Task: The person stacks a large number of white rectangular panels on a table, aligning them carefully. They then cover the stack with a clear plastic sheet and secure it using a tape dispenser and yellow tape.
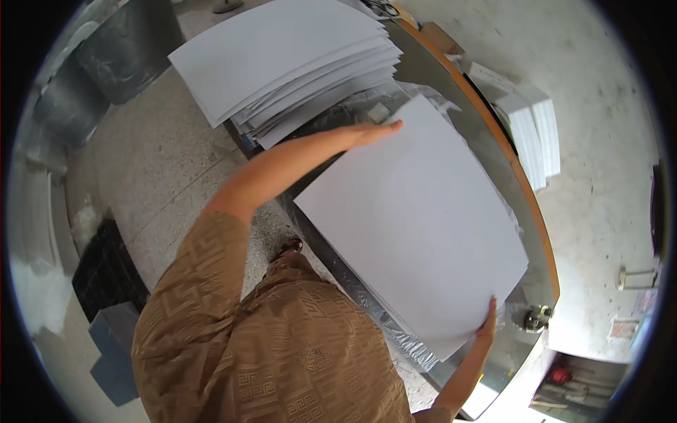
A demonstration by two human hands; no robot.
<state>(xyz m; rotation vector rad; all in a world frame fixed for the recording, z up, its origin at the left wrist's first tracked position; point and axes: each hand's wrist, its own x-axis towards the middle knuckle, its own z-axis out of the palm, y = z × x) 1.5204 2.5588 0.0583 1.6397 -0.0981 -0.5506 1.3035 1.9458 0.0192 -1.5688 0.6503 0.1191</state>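
A stack of large white sheets (423, 211) lies aslant on the table in front of me, a few edges showing along its near side. My left hand (374, 132) rests against its far left short edge, fingers stretched out straight. At the opposite short edge, my right hand (488, 324) touches the sheets, its fingers extended along the side and partly hidden. Crumpled clear plastic wrap (412, 347) shows beneath the stack's near edge. To the left, a taller pile of white sheets (296, 56) sits in uneven layers.
The dark table (504, 176) has an orange-brown far edge. White stacked bundles (529, 127) stand beyond it near the wall. A small metal object (537, 319) sits at the table's right end. Grey bins (127, 53) stand on the floor at the left, with a black crate (109, 264) nearer.
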